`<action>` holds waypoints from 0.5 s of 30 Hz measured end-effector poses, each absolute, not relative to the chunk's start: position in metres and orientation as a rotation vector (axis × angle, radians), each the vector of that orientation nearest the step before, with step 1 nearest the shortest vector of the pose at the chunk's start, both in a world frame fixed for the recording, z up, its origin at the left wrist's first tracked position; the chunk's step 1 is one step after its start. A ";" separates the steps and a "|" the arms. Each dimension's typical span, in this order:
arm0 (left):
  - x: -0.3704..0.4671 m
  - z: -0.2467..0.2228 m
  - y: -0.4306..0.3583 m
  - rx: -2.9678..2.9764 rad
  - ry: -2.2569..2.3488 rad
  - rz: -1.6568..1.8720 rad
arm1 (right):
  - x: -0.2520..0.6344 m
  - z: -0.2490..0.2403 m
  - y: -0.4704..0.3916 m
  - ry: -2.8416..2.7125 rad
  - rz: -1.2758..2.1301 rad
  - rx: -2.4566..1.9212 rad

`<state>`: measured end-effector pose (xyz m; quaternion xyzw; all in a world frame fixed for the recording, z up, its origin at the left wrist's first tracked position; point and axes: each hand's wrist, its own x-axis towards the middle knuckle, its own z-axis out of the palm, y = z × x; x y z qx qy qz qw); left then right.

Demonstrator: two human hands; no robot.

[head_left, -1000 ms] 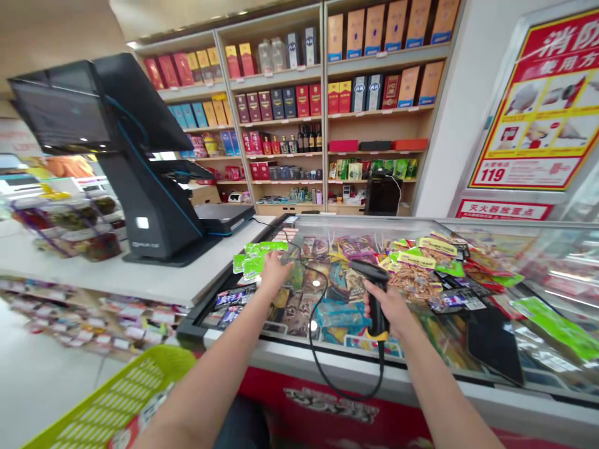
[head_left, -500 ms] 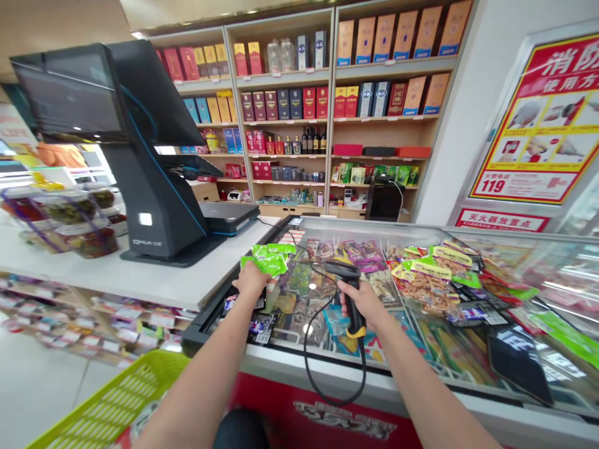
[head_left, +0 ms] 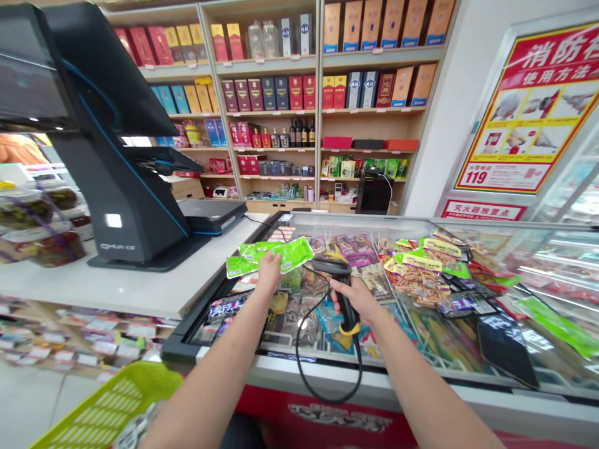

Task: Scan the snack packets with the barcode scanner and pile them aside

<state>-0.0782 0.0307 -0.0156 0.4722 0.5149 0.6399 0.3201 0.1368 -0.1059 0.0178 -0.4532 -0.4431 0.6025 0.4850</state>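
My left hand (head_left: 270, 269) is closed on a bright green snack packet (head_left: 296, 254), which it holds by one end over the glass freezer top. More green packets (head_left: 241, 265) lie just behind and to the left of that hand. My right hand (head_left: 354, 298) grips a black barcode scanner (head_left: 345, 305) by its handle, its head turned toward the green packet. The scanner's cable (head_left: 299, 362) loops down over the freezer's front edge. Dark snack packets (head_left: 229, 305) lie on the glass near my left forearm.
On the right of the freezer (head_left: 290, 333) lie a pile of snack bags (head_left: 416, 274), a black phone (head_left: 505, 349) and another green packet (head_left: 556, 321). A checkout terminal (head_left: 126, 187) stands on the white counter (head_left: 154, 290). A yellow-green basket (head_left: 116, 399) sits low at the left.
My left hand has moved right, toward the scanner, with a green packet drawn off the others. My right hand keeps its hold on the scanner. The view has shifted right.
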 end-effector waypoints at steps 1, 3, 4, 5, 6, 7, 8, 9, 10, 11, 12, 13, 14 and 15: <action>-0.066 -0.016 0.033 1.227 1.309 1.687 | 0.137 0.018 -0.107 -1.094 1.462 -1.100; -0.043 -0.017 0.036 1.227 1.267 1.689 | 0.138 0.018 -0.107 -1.135 1.443 -1.104; -0.033 -0.018 0.036 1.225 1.248 1.701 | 0.138 0.017 -0.108 -1.162 1.430 -1.113; -0.025 -0.019 0.036 1.226 1.230 1.711 | 0.138 0.017 -0.108 -1.191 1.416 -1.125; -0.020 -0.020 0.035 1.231 1.216 1.715 | 0.138 0.016 -0.108 -1.219 1.402 -1.138; -0.016 -0.023 0.034 1.241 1.205 1.712 | 0.138 0.015 -0.107 -1.243 1.387 -1.152; -0.014 -0.025 0.033 1.252 1.200 1.708 | 0.138 0.013 -0.107 -1.267 1.377 -1.165; -0.014 -0.027 0.032 1.266 1.197 1.700 | 0.138 0.012 -0.107 -1.289 1.367 -1.175; -0.015 -0.030 0.031 1.276 1.196 1.694 | 0.139 0.012 -0.107 -1.311 1.360 -1.182; -0.017 -0.031 0.030 1.283 1.195 1.689 | 0.139 0.011 -0.107 -1.333 1.352 -1.189; -0.019 -0.032 0.029 1.283 1.194 1.688 | 0.139 0.010 -0.106 -1.354 1.343 -1.193; -0.021 -0.033 0.028 1.283 1.191 1.686 | 0.139 0.010 -0.106 -1.372 1.333 -1.193; -0.023 -0.032 0.027 1.282 1.185 1.684 | 0.139 0.010 -0.106 -1.382 1.323 -1.193; -0.024 -0.032 0.026 1.281 1.178 1.683 | 0.139 0.010 -0.106 -1.385 1.316 -1.197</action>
